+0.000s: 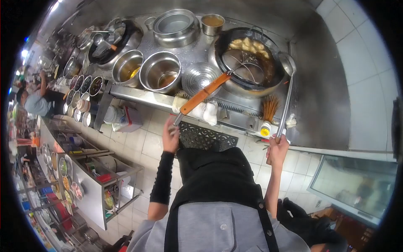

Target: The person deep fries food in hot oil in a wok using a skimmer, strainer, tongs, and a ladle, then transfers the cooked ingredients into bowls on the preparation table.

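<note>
My left hand (171,135) is closed around the metal end of a long tool with an orange-brown wooden handle (201,95); its far end reaches the rim of the wok (217,54). A round wire strainer (242,65) lies in the wok's dark oil, with pale yellow pieces (250,45) floating behind it. On the right, my right hand (277,150) grips the lower end of a long metal ladle (288,101), whose bowl rests over the wok's right rim.
Left of the wok stand a perforated colander (201,77), two steel pots (160,72) (128,67) and a second wok (121,42). A bamboo brush (269,107) stands near the counter's front edge. Another person (37,102) is at the far left.
</note>
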Demonstrator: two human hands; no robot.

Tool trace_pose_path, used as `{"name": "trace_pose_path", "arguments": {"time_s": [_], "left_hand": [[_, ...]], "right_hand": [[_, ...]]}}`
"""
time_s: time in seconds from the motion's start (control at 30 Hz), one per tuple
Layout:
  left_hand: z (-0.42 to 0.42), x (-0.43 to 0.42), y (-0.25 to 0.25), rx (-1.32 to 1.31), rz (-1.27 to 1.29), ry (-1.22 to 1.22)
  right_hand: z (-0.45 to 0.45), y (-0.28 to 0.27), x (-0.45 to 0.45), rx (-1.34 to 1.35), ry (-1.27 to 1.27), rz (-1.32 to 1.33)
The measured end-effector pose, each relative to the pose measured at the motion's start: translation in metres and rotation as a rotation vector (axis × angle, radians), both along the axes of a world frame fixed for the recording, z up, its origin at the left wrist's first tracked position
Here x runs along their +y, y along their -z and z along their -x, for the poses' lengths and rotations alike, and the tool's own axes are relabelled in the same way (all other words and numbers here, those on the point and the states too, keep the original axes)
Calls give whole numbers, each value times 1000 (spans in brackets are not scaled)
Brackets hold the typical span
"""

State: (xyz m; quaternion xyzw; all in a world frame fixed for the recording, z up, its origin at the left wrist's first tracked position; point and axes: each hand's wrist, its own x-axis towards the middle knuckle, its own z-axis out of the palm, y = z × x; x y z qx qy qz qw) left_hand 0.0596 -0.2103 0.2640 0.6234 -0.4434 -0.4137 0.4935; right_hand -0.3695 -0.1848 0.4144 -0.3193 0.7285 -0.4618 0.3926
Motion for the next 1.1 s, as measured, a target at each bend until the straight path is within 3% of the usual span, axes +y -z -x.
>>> {"name": "trace_pose_path", "arguments": {"time_s": [0.03, 0.1, 0.2, 0.3, 0.47, 0.77, 0.87, 0.97, 1.1], "left_hand": [[15, -19, -32, 69, 32, 26], [34, -50, -52, -81, 151, 81], [52, -77, -78, -658, 245, 246], [61, -92, -75, -782, 71, 339], [69, -113, -71, -718, 226, 393], [73, -110, -71, -669, 149, 429], [66, -103, -67, -657, 172, 402], [61, -101, -60, -699, 206, 364], [60, -98, -76, -611, 105, 392]], "right_hand": [[-2, -3, -1, 3, -13, -2], [-7, -7, -4, 8, -43, 1], [-10, -10, -10, 8, -79, 23], [6, -12, -34, 76, -145, 0], [24, -26, -107, 388, -313, 44], [14, -78, -237, 681, -611, -41], [10, -70, -255, 724, -602, -97], [-5, -63, -251, 574, -487, -178], [-7, -46, -234, 541, -336, -99]]}}
